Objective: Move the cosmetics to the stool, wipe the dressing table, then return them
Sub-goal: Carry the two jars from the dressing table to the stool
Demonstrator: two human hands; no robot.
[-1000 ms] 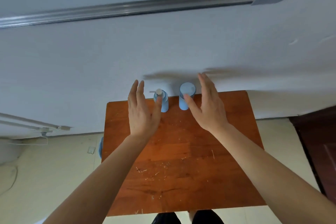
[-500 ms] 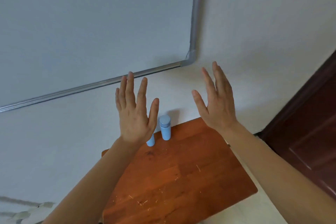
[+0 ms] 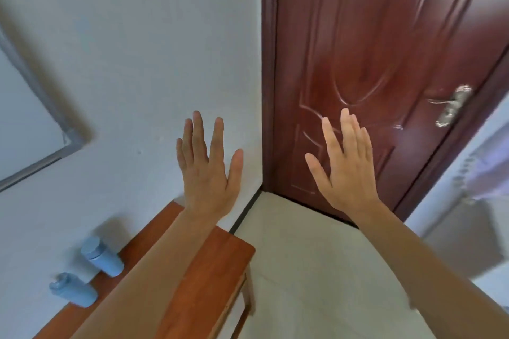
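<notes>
**Both hands raised and empty, cosmetics on the table at the wall**

Head view: The left hand (image 3: 207, 173) and the right hand (image 3: 347, 176) are both held up in front of the camera, backs toward it, fingers straight and spread. Neither holds nor touches anything. The left hand shows against the pale wall (image 3: 151, 49), and its forearm crosses above the wooden dressing table (image 3: 220, 264). The right hand shows against the dark red door (image 3: 371, 58), well apart from the metal door handle (image 3: 451, 106).

The cosmetics stand on the dressing table at the lower left, along its edge against the wall. They are a blue capped bottle (image 3: 102, 256) and, just beside it and nearer the camera, a blue pump bottle (image 3: 73, 290). Both are well apart from the hands. A grey frame (image 3: 55, 129) runs across the wall at the left, blurred. Pale floor (image 3: 316, 270) fills the space between table and door.
</notes>
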